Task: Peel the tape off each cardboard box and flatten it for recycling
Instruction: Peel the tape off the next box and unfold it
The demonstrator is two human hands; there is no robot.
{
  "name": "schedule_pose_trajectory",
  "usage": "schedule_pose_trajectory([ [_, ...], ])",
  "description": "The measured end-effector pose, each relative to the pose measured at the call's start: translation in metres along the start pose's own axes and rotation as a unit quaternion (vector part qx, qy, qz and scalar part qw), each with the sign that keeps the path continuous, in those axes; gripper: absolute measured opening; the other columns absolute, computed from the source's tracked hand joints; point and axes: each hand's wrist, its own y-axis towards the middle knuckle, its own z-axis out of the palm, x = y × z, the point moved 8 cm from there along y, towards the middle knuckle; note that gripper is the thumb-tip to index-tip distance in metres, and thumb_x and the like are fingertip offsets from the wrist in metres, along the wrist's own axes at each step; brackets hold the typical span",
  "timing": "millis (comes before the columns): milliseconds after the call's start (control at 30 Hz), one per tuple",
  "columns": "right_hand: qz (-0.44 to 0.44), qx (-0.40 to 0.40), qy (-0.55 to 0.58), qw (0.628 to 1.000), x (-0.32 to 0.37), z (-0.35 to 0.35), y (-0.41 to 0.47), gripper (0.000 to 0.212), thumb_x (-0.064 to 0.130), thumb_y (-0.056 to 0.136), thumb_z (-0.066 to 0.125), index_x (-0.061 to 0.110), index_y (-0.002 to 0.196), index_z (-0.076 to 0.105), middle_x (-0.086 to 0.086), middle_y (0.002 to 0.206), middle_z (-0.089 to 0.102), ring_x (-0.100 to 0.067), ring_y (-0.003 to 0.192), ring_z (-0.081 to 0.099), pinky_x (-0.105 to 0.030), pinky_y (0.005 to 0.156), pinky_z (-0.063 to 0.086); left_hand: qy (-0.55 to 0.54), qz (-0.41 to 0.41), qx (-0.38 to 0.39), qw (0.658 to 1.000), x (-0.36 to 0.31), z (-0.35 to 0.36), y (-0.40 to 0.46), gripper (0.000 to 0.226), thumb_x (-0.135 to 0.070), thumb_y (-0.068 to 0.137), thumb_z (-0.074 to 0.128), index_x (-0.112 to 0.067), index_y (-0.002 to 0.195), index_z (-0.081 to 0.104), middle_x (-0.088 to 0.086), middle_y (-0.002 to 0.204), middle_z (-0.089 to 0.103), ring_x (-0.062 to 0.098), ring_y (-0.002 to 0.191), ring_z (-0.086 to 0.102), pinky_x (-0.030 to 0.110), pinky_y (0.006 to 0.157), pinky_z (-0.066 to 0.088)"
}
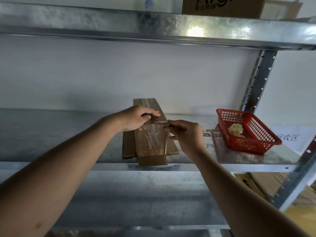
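Observation:
A flattened brown cardboard box (150, 156) lies on the metal shelf (239, 159), one flap hanging over the front edge. A strip of clear tape (153, 132) runs along its middle, partly lifted and crinkled. My left hand (138, 118) presses down on the box just past the tape, fingers curled on the cardboard. My right hand (185, 134) pinches the tape's right edge between thumb and fingers. More tape shows on the box's far end (147, 103).
A red plastic basket (266, 144) stands to the right on the shelf, holding a wad of used tape (236, 130). A paper label (292, 136) lies beside it. A shelf upright (258, 79) rises at the right. Another cardboard box (222, 6) sits on the shelf above.

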Motion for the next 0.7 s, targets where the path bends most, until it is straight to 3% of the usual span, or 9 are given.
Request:
schedule_pose_trajectory([
  [133,-0.02,-0.013,-0.054,0.998,0.001,-0.002,-0.003,0.008,0.004,0.088,0.08,0.012,0.091,0.081,0.007,0.078,0.079,-0.009,0.077,0.078,-0.029,0.058,0.063,-0.011,-0.001,-0.003,1.0,0.002,0.001,-0.001,0.042,-0.009,0.11,0.042,-0.029,0.141,0.062,-0.022,0.15,0.052,-0.006,0.142,0.037,0.013,0.113,0.02],
  [233,-0.074,0.001,-0.127,0.989,0.009,-0.002,-0.003,0.009,0.005,0.091,0.076,0.013,0.088,0.079,0.011,0.076,0.077,-0.007,0.076,0.077,-0.032,0.06,0.064,-0.014,0.0,-0.004,1.0,0.003,0.001,0.0,0.041,-0.009,0.11,0.043,-0.029,0.14,0.063,-0.023,0.15,0.052,-0.008,0.14,0.038,0.009,0.11,0.021],
  [367,-0.12,0.031,-0.208,0.97,0.018,0.001,0.0,0.012,0.003,0.097,0.068,0.012,0.094,0.075,0.013,0.081,0.076,-0.007,0.074,0.076,-0.037,0.062,0.065,-0.024,0.003,0.009,1.0,0.001,0.002,0.001,0.044,-0.008,0.11,0.043,-0.035,0.136,0.066,-0.024,0.149,0.053,-0.007,0.14,0.038,0.019,0.119,0.02],
  [533,-0.151,0.04,-0.265,0.952,0.024,0.003,-0.002,0.014,0.005,0.102,0.061,0.009,0.104,0.075,0.0,0.086,0.079,-0.007,0.072,0.076,-0.036,0.062,0.064,-0.042,0.009,0.012,0.999,0.0,0.005,0.001,0.045,-0.007,0.11,0.042,-0.036,0.135,0.066,-0.025,0.15,0.051,-0.009,0.14,0.035,0.018,0.118,0.019],
  [700,-0.166,0.046,-0.288,0.942,0.032,0.005,-0.007,0.014,0.012,0.103,0.062,0.011,0.105,0.076,0.004,0.083,0.079,-0.005,0.071,0.076,-0.034,0.068,0.063,-0.048,0.011,0.004,0.999,0.002,0.007,0.001,0.045,-0.008,0.111,0.041,-0.035,0.136,0.066,-0.032,0.143,0.05,-0.012,0.138,0.033,0.008,0.11,0.02],
])
